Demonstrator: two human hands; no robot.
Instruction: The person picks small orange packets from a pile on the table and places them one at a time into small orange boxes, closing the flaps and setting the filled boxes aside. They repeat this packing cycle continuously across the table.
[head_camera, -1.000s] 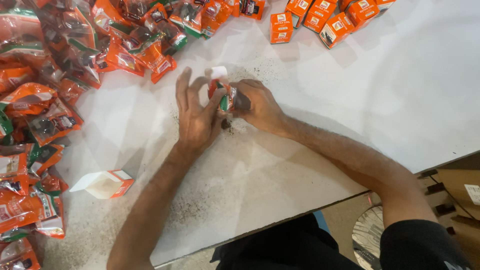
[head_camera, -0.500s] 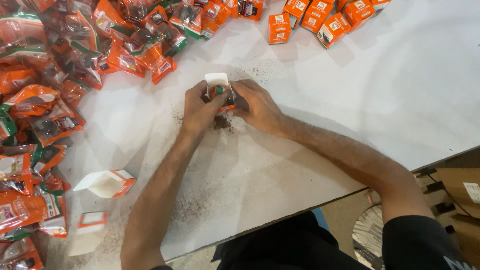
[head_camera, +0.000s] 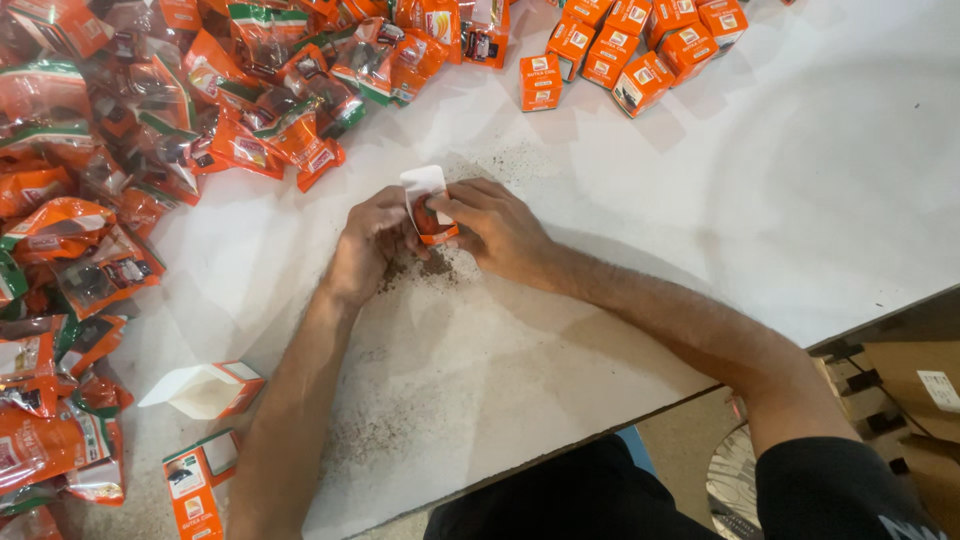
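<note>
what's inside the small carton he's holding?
Both hands, left hand and right hand, grip the small carton. Its white flap stands open; something orange-red shows at the mouth. Fingers cover the rest.

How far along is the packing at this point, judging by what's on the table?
Done: a cluster of closed orange boxes sits at the table's far edge. In hand: the left hand and right hand hold one small box, its white flap open, over spilled dark grains. Left: a large heap of orange sachets at the left, an open empty box and a flat carton on the white table.
</note>
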